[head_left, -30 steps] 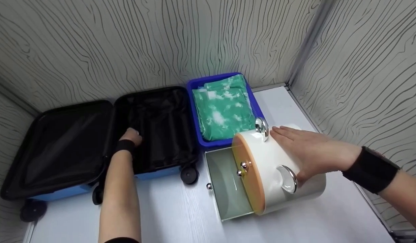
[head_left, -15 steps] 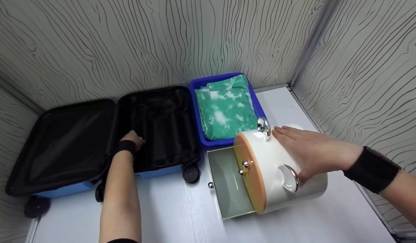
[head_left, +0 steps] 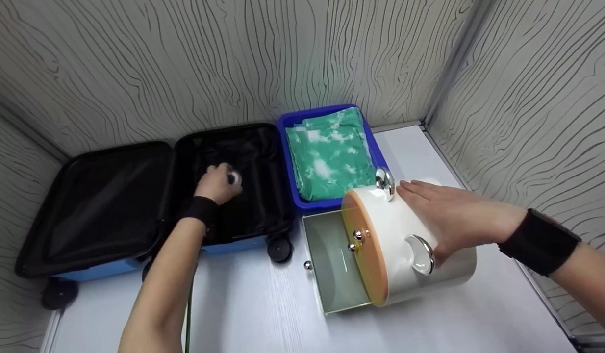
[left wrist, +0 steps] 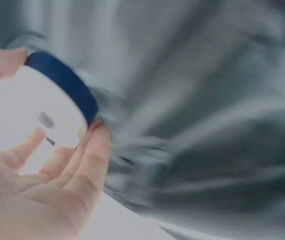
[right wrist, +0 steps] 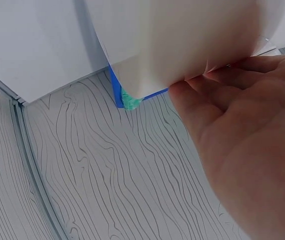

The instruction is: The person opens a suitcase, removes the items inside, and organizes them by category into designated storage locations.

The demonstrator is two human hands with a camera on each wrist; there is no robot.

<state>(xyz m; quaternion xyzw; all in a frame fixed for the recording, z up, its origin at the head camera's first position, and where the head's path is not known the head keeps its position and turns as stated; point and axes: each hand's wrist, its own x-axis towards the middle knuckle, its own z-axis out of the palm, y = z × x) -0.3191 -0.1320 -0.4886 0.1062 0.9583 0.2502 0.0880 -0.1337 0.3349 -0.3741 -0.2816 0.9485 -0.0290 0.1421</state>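
Lifting a small jar out of the open suitcase while steadying the white case

You are gripping a small white jar (head_left: 233,178) with a dark blue lid in your left hand (head_left: 215,184), fingers curled round it, just above the black lining of the open suitcase (head_left: 111,206). Your right hand (head_left: 454,215) is lying flat, fingers straight, on top of the round white case (head_left: 410,245), whose clear drawer (head_left: 332,267) is standing pulled out on the table (head_left: 253,314). You are likely mid-carry; the next move probably calls for bringing the jar across, clear of the blue bin (head_left: 289,193) of green cloth (head_left: 332,157), while holding the case firm.
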